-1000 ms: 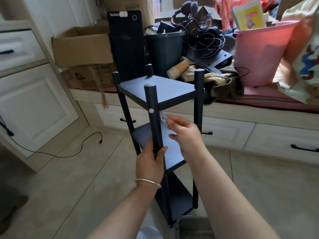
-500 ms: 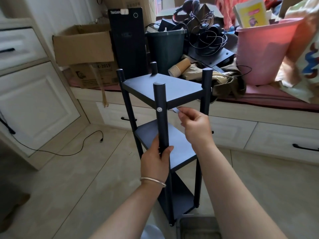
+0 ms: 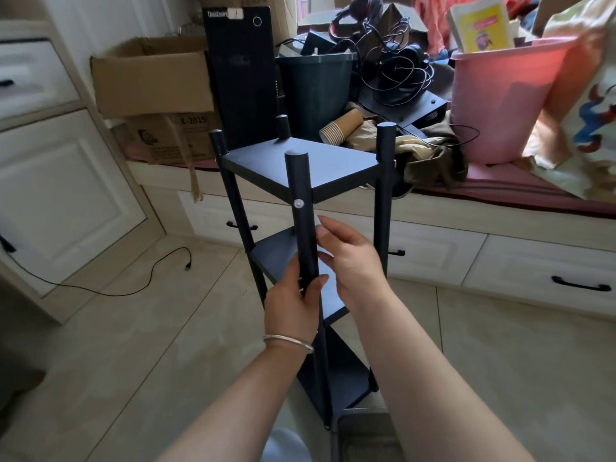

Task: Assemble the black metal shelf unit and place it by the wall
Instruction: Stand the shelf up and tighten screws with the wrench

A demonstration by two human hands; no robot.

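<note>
The left hand [image 3: 293, 306], a thin bangle [image 3: 288, 341] on its wrist, grips the nearest post [image 3: 304, 225] of the black metal shelf unit [image 3: 306, 168], fingers and thumb curled round the tube just below the middle tier. The right hand [image 3: 350, 258] sits just beside it on the right of the same post, fingers bent toward the tube and touching it below the silver screw head [image 3: 298, 204]; something small and pale shows between the fingertips and the post, but whether it is pinched there I cannot tell (the post hides most of it).

The shelf unit stands upright on the tiled floor [image 3: 133, 361] with three tiers on four round posts, directly in front of a low white drawer bench [image 3: 433, 248]. On the bench behind it stand a black computer tower [image 3: 241, 78], an open cardboard box [image 3: 150, 81], a dark green bin [image 3: 315, 91], a stack of paper cups [image 3: 341, 126] lying on its side, tangled headphones and cables [image 3: 396, 65], and a pink plastic bucket [image 3: 503, 101] holding a yellow book [image 3: 480, 23]. A black cable [image 3: 150, 278] trails across the floor at left, beside white cabinet doors [image 3: 50, 201].
</note>
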